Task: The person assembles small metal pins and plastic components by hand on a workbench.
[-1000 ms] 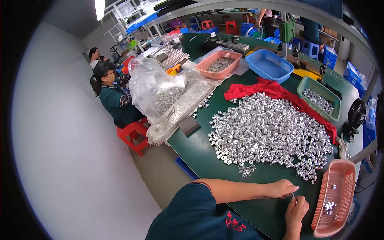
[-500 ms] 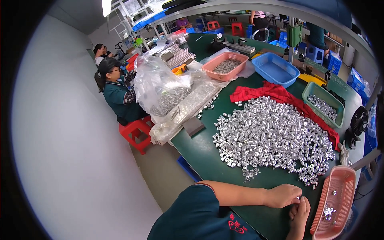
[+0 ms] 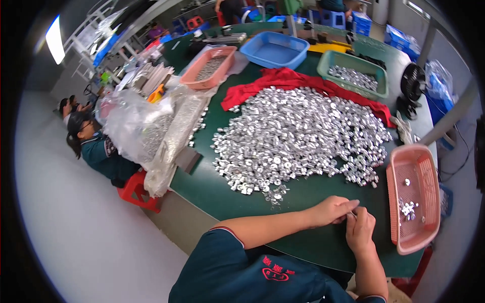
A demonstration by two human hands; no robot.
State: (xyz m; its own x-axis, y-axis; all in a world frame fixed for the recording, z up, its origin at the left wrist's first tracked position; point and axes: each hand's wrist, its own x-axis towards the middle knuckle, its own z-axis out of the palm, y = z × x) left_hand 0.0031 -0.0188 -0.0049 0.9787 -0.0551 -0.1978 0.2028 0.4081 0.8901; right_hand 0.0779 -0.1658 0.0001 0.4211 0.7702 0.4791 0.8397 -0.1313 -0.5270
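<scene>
The table [image 3: 217, 202] was green and shiny. Its edge ran slanting down from the left side. A pale wall [image 3: 65, 202] stood at nine o'clock from the hands, and a bright lamp [image 3: 55, 39] shone at ten. A person [image 3: 101, 151] in a dark green shirt sat at the table between nine and ten, on a red stool [image 3: 139, 192]. A big clear bag [image 3: 129, 118] lay in front of that person.

From the hands, a pink tub [image 3: 194, 85] sat between ten and eleven o'clock, and a blue tub [image 3: 275, 50] at eleven. A green tub [image 3: 353, 89] with silver bits in it was at twelve. A black fan [image 3: 411, 83] stood at one.

The big silver pile [image 3: 298, 136] lay at eleven o'clock, near the hands, with a red cloth [image 3: 283, 81] along its far side. A pink basket [image 3: 415, 177] was at three, just beside the hands, with a few silver bits in it.

The left hand [image 3: 329, 210] and the right hand [image 3: 360, 230] were together, pinching a small piece [image 3: 352, 214] between their fingertips. It was too tiny and too covered to tell its shape. The hands were over the table, apart from the pile.
</scene>
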